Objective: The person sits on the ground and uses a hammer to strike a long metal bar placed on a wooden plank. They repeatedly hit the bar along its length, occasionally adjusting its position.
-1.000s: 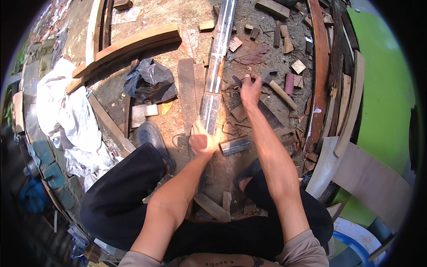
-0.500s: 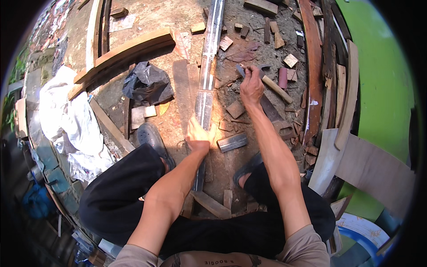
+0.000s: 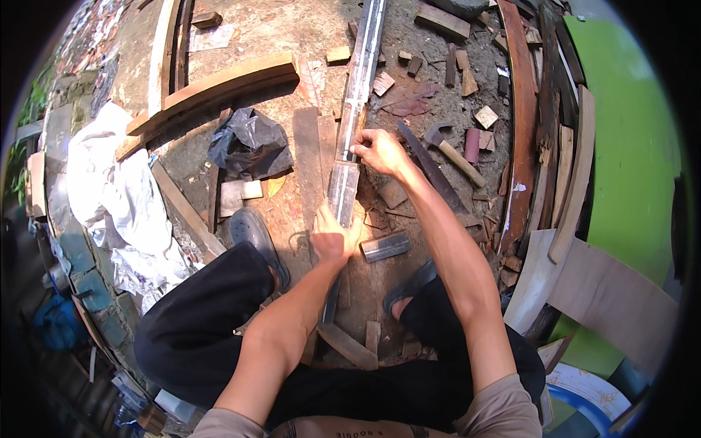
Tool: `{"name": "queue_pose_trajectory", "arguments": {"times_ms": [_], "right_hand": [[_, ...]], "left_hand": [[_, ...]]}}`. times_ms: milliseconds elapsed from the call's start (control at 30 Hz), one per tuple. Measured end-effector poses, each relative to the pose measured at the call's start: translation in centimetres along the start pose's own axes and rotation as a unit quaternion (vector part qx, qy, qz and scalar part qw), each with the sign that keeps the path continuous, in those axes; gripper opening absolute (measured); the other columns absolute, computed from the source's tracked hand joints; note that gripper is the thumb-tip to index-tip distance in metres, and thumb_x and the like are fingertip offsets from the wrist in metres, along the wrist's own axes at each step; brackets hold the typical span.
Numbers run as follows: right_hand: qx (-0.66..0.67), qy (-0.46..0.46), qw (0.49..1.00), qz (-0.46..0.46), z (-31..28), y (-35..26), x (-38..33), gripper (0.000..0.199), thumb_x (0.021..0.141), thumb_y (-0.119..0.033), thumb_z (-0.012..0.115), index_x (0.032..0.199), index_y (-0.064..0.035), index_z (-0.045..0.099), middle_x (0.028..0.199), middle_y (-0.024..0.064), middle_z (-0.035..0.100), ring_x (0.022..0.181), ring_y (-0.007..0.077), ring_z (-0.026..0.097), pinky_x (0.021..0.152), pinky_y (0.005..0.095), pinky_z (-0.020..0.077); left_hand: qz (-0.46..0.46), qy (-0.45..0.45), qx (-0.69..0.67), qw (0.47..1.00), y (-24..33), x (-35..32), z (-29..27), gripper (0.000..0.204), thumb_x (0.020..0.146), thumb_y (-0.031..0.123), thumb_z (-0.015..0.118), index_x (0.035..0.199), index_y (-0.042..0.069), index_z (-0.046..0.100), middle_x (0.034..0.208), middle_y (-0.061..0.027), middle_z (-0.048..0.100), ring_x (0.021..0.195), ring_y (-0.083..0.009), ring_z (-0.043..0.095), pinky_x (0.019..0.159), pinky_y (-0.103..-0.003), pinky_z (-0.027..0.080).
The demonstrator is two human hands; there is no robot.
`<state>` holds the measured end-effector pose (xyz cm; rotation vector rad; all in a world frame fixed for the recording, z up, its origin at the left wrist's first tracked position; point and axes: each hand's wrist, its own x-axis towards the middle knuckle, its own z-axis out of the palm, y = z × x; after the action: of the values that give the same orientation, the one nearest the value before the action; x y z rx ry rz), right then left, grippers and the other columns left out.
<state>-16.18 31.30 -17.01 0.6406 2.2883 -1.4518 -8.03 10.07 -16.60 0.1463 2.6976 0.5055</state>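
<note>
Where scraps lie: dirt ground (image 3: 270, 29).

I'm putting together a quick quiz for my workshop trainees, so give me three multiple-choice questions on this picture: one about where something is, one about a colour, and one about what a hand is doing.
1. Where does the hammer lie?
A. To the right of the right hand
B. On the white sheet
C. Under the person's left foot

2. What colour is the crumpled bag lying left of the long metal strip?
A. Green
B. Black
C. Red

3. What is the left hand doing?
A. Hanging in the air, apart from everything
B. Gripping the hammer
C. Resting on the near end of the long metal strip

Answers: 1 A, the hammer lies on the ground among wood scraps just right of that hand. 2 B, the bag is dark and glossy black. 3 C, the palm lies on the strip near the person's knees, while the right hand touches it further up.
</note>
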Motion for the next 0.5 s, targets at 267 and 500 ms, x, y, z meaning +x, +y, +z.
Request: {"name": "queue_pose_trajectory", "arguments": {"times_ms": [267, 500], "right_hand": [[-0.068, -0.012, 0.996, -0.053, 0.1, -1.1, -0.7, 0.021, 0.09, -0.012, 0.058, 0.106, -0.0019, 0.068, 0.095, 0.0257, 0.067, 0.092, 0.0384, 0.068, 0.082, 0.0457, 0.0525], [-0.175, 0.028, 0.968, -0.178, 1.7, -0.6, -0.4, 0.016, 0.088, -0.018, 0.059, 0.091, -0.0036, 0.066, 0.081, 0.0217, 0.066, 0.082, 0.0395, 0.066, 0.075, 0.0487, 0.0532]], "left_hand": [[0.035, 0.056, -0.018, 0.998, -0.4, 0.0, 0.5, 0.077, 0.073, 0.043, 0.076, 0.13, -0.001, 0.046, 0.108, -0.0262, 0.062, 0.099, -0.0456, 0.061, 0.086, -0.051, 0.05], [0.051, 0.063, -0.035, 0.996, -0.3, 0.0, 0.3, 0.067, 0.072, 0.036, 0.077, 0.121, -0.001, 0.051, 0.102, -0.0246, 0.062, 0.094, -0.0436, 0.061, 0.082, -0.051, 0.051]]}}
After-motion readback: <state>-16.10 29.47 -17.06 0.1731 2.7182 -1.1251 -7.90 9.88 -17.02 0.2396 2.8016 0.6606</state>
